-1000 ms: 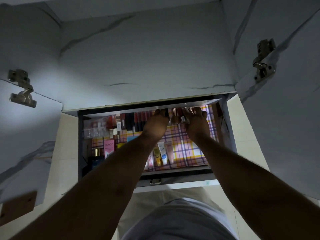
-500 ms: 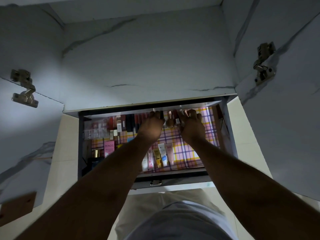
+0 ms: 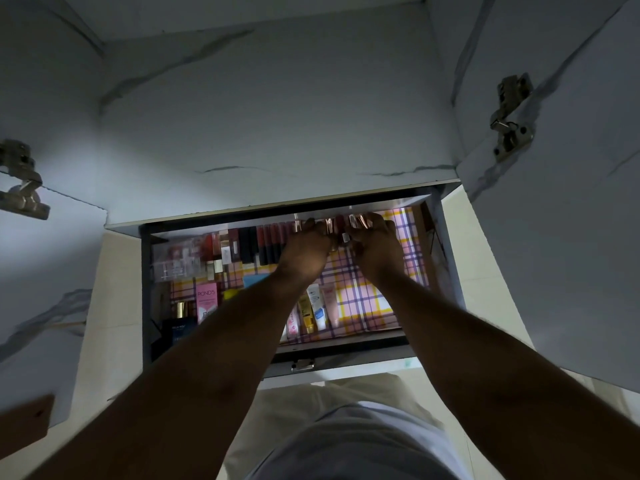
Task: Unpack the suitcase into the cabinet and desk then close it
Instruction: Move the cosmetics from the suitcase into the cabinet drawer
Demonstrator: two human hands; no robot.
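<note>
Left hand [image 3: 306, 245]: reaches deep into the open drawer, fingers curled round small rose-gold capped tubes [image 3: 330, 226] at the far edge; how many it grips cannot be told.
Right hand [image 3: 375, 242]: just beside the left hand, nearly touching it, fingers bent over the same cluster of tubes; grasping at them, though the exact hold is hidden in the dim light.
Drawer [image 3: 346, 353]: pulled out below both forearms, dark-framed, with a metal latch [image 3: 302, 365] on its near wall.
Liner [image 3: 374, 299]: pink, yellow and purple plaid sheet covering the drawer floor, bare under and to the right of the right hand.
Lipstick row [image 3: 266, 242]: dark and red sticks lined along the far edge, directly left of the left hand.
Cream tubes [image 3: 313, 310]: several small tubes lying side by side, nearer the body than the hands, between the two forearms.
Pond's box [image 3: 206, 301]: pink carton left of the left forearm, beside a dark box [image 3: 178, 330] near the drawer's near left corner.
Clear case [image 3: 176, 259]: see-through box of small items at the far left, well apart from the hands.
Cabinet shelf [image 3: 277, 116]: marbled pale panel beyond the hands, overhanging the drawer.
Hinges: one hinge [image 3: 20, 188] far left, another hinge [image 3: 510, 119] far right, on open doors.
</note>
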